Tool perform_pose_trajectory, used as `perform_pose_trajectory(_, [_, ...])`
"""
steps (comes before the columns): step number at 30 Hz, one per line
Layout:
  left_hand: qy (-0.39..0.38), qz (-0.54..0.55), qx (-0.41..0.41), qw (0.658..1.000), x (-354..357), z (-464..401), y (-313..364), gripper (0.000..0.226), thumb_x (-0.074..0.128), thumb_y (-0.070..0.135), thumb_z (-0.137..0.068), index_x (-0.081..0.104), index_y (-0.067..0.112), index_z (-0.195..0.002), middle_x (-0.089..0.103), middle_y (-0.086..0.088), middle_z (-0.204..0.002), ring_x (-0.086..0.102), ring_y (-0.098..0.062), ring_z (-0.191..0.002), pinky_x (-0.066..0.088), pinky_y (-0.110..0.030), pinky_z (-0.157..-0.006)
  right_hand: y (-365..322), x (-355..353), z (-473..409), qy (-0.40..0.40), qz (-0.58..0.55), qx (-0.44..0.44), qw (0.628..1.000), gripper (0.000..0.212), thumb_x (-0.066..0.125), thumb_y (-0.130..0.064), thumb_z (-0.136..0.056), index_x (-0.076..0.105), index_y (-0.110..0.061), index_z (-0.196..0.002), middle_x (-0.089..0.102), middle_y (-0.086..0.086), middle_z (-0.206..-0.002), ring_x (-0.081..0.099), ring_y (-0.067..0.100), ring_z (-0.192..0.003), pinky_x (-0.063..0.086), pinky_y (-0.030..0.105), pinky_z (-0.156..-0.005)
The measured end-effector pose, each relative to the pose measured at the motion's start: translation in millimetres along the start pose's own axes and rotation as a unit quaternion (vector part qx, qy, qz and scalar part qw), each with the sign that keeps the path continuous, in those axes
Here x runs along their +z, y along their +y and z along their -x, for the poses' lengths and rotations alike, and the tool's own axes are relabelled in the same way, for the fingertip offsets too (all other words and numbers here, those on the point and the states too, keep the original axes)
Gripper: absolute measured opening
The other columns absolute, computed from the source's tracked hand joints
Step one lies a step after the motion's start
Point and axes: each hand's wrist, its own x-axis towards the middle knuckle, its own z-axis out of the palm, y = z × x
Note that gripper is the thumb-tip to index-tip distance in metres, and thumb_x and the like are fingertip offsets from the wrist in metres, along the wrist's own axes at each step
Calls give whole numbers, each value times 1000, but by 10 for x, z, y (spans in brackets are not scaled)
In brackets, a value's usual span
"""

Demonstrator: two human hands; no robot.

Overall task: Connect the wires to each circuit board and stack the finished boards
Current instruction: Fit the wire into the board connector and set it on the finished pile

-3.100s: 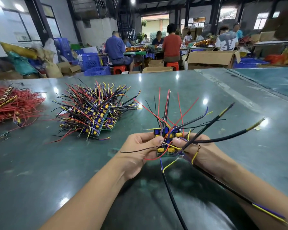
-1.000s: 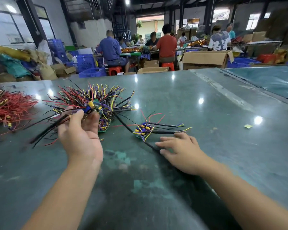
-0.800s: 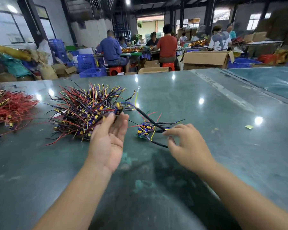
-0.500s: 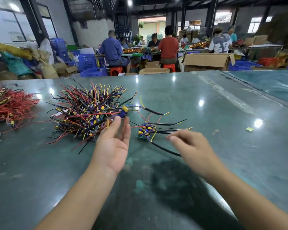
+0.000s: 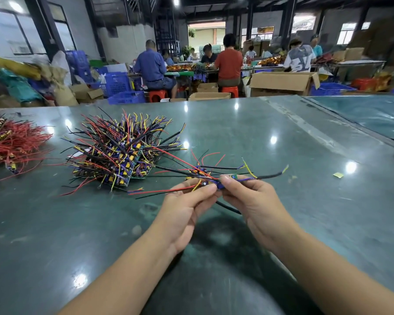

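Green tabletop (image 5: 282, 223) lay under your hands: your left hand (image 5: 182, 212) and right hand (image 5: 257, 201) both pinched one wired circuit board (image 5: 216, 184) between their fingers. Beyond your left fingers sat the stack of finished boards (image 5: 121, 153).

No readable text anywhere I look. Grey-white shirt (image 5: 300, 61) on worker at far bench carries big dark print, maybe digits, too blurred to read. Boxes (image 5: 282, 84), crates (image 5: 117, 84), boards (image 5: 123, 176) by my side: no legible labels, brands or signs.
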Motion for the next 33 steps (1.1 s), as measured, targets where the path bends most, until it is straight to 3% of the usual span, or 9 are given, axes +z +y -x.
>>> perform_pose_trajectory(3, [-11,-10,0,1000,-24,-10,24,45,68,0,-61,59,-6,-105,73,-13,-83,72,-23,-74,58,-27,-78,-8,-10,-11,-12,-24,25,999,11,70,-22,-66,73,-12,-69,73,5,-77,65,8,-69,51,15,-65])
perform_pose_trajectory(7, [-62,-10,7,998,-46,7,72,29,66,-3,-65,66,-11,-93,72,-18,-89,72,-28,-80,57,-26,-71,-67,-58,-15,-62,-28,22,997,12,68,-23,-69,76,-14,-69,74,2,-83,66,6,-74,51,14,-69])
perform_pose_trajectory(11, [-97,-40,24,994,-62,15,58,35,63,-4,-70,62,-13,-103,71,-20,-99,71,-29,-87,56,-26,-75,-118,-80,-6,-104,-46,28,993,15,63,-17,-74,76,-11,-70,73,3,-80,66,7,-71,51,15,-67])
perform_pose_trajectory(19, [-151,-57,2,987,-153,-7,94,22,59,-1,-74,70,2,-93,72,-15,-99,70,-31,-90,56,-25,-74,-104,-117,-2,-119,-59,68,989,17,61,-21,-76,75,-10,-76,74,7,-86,67,10,-72,47,15,-61])
perform_pose_trajectory(22, [-127,-59,4,990,-156,-40,94,20,62,0,-72,70,2,-90,74,-11,-90,72,-25,-82,56,-22,-67,-85,-119,-27,-81,-55,72,993,13,66,-21,-71,75,-12,-74,73,4,-80,66,9,-68,45,14,-56])
perform_pose_trajectory(26, [-24,-34,25,999,-192,-149,131,12,65,2,-68,75,9,-67,72,-6,-71,71,-16,-65,55,-17,-58,-72,-144,-67,-12,-65,52,996,16,69,-18,-65,72,-9,-78,67,0,-68,60,8,-61,45,14,-54])
perform_pose_trajectory(28, [54,-118,17,991,-247,-206,126,17,66,11,-79,73,9,-64,70,-5,-66,65,-7,-52,49,-12,-46,-68,-157,-73,8,-49,39,998,21,69,-18,-64,69,-7,-82,67,1,-67,60,7,-59,46,14,-55])
perform_pose_trajectory(31, [139,-396,14,908,-385,-277,123,39,67,47,-80,65,10,-66,64,-8,-60,48,-10,-38,34,-16,-39,-46,-148,-65,28,-15,28,999,28,70,-19,-64,68,-4,-87,65,1,-66,58,6,-58,44,13,-53])
perform_pose_trajectory(33, [182,-596,36,781,-496,-277,153,62,63,69,-70,64,8,-61,56,-14,-55,45,-27,-49,32,-23,-47,-30,-136,-62,32,-6,19,999,26,69,-18,-67,68,-4,-89,65,-1,-67,56,6,-56,43,13,-52])
